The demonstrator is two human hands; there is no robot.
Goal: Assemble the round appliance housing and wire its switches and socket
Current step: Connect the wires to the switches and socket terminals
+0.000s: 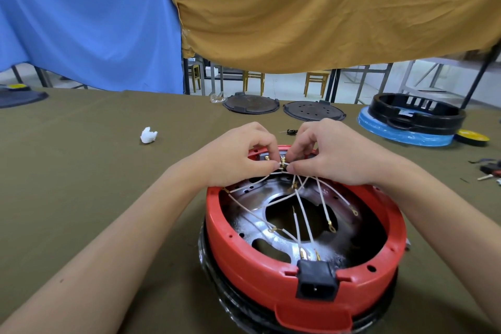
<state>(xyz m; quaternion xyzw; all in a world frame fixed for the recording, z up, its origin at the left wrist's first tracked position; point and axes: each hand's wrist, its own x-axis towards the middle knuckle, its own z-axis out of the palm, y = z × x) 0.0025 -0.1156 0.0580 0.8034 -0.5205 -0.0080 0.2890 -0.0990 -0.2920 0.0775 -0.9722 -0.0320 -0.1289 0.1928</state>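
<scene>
Behind olive table cloth (81,171), hung drapes (298,8)

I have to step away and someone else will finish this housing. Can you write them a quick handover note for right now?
Left hand: pinches a white wire's brass terminal at the far rim of the red housing.
Right hand: pinches the same joint from the other side.
Done: black socket sits in the near rim with two wires on it.
Left: several ring-terminal wires hang loose inside; two dark round plates wait at the table's far edge.
</scene>
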